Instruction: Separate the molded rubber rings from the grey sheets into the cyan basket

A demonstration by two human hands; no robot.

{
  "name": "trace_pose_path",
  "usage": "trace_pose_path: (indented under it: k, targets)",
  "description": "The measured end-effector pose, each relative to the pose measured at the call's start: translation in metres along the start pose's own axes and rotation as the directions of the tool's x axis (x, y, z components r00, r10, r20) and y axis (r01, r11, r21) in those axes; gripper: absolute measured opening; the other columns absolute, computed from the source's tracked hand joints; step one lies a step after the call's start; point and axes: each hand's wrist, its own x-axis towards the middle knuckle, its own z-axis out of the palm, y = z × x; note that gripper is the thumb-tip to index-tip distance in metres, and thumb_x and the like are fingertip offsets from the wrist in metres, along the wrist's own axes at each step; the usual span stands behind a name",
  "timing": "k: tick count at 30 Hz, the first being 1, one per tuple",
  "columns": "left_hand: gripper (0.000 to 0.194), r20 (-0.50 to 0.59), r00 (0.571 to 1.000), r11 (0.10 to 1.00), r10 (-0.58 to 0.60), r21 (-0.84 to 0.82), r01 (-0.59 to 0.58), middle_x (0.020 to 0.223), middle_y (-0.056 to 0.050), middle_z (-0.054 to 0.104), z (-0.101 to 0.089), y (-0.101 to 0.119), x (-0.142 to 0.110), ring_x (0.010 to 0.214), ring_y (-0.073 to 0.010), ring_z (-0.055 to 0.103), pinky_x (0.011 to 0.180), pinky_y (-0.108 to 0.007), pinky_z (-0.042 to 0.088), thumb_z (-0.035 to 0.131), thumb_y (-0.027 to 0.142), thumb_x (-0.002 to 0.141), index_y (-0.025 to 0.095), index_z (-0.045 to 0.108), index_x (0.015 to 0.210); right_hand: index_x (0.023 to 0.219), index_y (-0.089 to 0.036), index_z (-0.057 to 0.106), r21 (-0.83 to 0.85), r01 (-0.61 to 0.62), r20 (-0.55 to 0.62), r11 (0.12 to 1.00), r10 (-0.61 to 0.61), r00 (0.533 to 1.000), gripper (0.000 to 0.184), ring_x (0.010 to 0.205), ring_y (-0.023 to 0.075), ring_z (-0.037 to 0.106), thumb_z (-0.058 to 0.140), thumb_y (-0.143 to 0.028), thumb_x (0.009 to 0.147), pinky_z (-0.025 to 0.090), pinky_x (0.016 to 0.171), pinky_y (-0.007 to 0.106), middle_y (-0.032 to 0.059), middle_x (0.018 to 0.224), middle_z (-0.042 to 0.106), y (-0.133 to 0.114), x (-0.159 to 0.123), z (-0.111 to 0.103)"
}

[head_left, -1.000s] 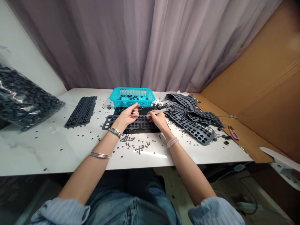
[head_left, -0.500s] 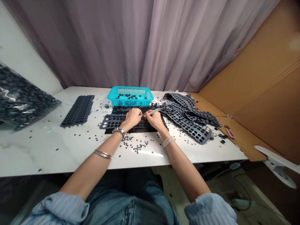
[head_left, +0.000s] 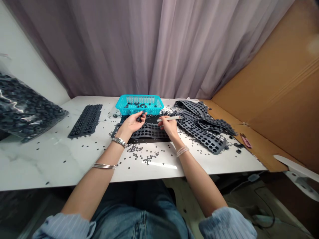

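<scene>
My left hand [head_left: 133, 123] is turned partly palm up, its fingers curled round a few small black rubber pieces [head_left: 140, 118]. Between the fingers of my right hand [head_left: 168, 126] is a slim whitish pen-like tool [head_left: 171, 118], its thin end pointing left. Under both hands lies a dark grey rubber sheet with rows of round holes [head_left: 151, 130], bowed up in the middle. It rests on a black mat [head_left: 153, 118]. Just beyond my left hand stands a turquoise plastic basket [head_left: 139, 97] with loose black pieces in it.
At left are a studded rubber sheet [head_left: 86, 121] and a clear bag of black rings [head_left: 27, 109]. Crumpled perforated sheets [head_left: 199, 122] lie at right, near a pink-handled cutter [head_left: 246, 140]. Small black discs [head_left: 147, 156] litter the white table [head_left: 94, 162].
My left hand has come off the sheet, moved left and turned upward with black pieces in it. My right hand has shifted slightly right, still holding the tool.
</scene>
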Motion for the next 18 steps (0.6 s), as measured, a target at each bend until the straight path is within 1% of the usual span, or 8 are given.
trace_pose_path:
  k: [5,10,13,15,18]
  targets:
    - [0.013,0.045,0.998,0.996,-0.032,-0.084,0.035,0.094,-0.012,0.064,0.0024,-0.0058,0.0014,0.072,-0.0096,0.063,0.056,-0.016,0.052,0.053,0.005,0.088,0.011,0.062,0.096,0.082,-0.016,0.069,0.047,-0.007,-0.024,0.999,0.009,1.0,0.028,0.058,0.0148,0.065,0.048,-0.033,0.078,0.052,0.047,0.02,0.0025,0.06,0.066,-0.0003,0.0002,-0.0012]
    - [0.011,0.057,0.998,0.997,-0.02,-0.075,0.024,0.096,-0.012,0.065,0.0042,-0.0078,0.0024,0.077,-0.0108,0.065,0.061,-0.016,0.055,0.052,0.008,0.09,0.011,0.062,0.095,0.081,-0.016,0.07,0.064,-0.004,-0.025,0.998,0.006,1.0,0.027,0.057,0.0146,0.064,0.049,-0.033,0.077,0.052,0.046,0.02,0.0023,0.06,0.067,0.0024,0.0006,-0.0001]
    - [0.01,0.052,0.999,1.0,-0.012,-0.023,0.013,0.096,-0.012,0.064,0.0042,-0.0081,0.0033,0.082,-0.0125,0.066,0.062,-0.017,0.056,0.051,0.007,0.089,0.011,0.06,0.088,0.082,-0.016,0.07,0.061,-0.003,-0.02,0.998,0.004,1.0,0.028,0.057,0.0144,0.064,0.049,-0.033,0.078,0.052,0.047,0.021,0.0024,0.061,0.067,0.0036,0.0017,-0.0001]
    - [0.015,0.047,0.999,0.999,0.0,0.037,-0.002,0.095,-0.013,0.064,0.0036,-0.0079,0.0029,0.085,-0.0137,0.066,0.062,-0.018,0.056,0.048,0.002,0.086,0.012,0.057,0.081,0.083,-0.016,0.07,0.055,-0.001,-0.013,0.998,0.002,1.0,0.028,0.057,0.0144,0.064,0.048,-0.033,0.078,0.053,0.049,0.021,0.0024,0.061,0.067,0.0043,0.0023,0.0001]
    - [0.022,0.037,0.998,0.985,0.046,0.166,-0.052,0.087,-0.01,0.063,0.002,-0.0078,0.0019,0.081,-0.0128,0.065,0.059,-0.019,0.054,0.044,-0.004,0.081,0.013,0.055,0.073,0.083,-0.015,0.07,0.04,0.0,0.017,0.999,0.0,1.0,0.027,0.058,0.0147,0.065,0.048,-0.032,0.079,0.053,0.05,0.021,0.003,0.062,0.068,0.0058,0.0023,0.0019]
